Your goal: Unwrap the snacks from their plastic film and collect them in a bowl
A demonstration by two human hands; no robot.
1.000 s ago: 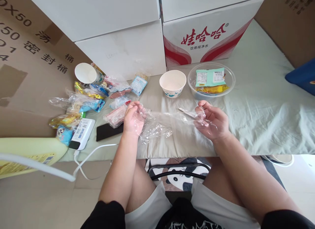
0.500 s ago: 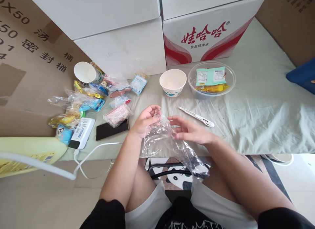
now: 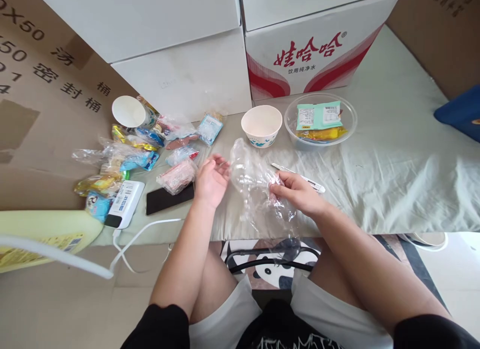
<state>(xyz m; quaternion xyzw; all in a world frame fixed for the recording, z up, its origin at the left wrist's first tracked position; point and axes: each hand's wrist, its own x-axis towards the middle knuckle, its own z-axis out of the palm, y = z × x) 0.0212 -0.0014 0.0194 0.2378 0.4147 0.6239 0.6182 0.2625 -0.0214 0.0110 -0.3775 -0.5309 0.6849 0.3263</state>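
The plastic bag point(image 3: 255, 184) is clear and colourless, and the cloth point(image 3: 375, 159) under it is a pale grey-green. The paper bowl point(image 3: 261, 125) is white with small blue marks low on its side, the see-through bowl point(image 3: 320, 120) holds a mint-green packet point(image 3: 318, 114) over a yellow one point(image 3: 318, 134), and the carton point(image 3: 311, 54) behind is white with red swirls and red characters. The phone point(image 3: 169, 199) is black, the power strip point(image 3: 125, 203) white with blue print, and the cardboard point(image 3: 45, 89) brown with black characters.

Glossy crinkled clear plastic bag point(image 3: 258, 189) — matt creased cloth point(image 3: 393, 164) — paper bowl point(image 3: 261, 125)
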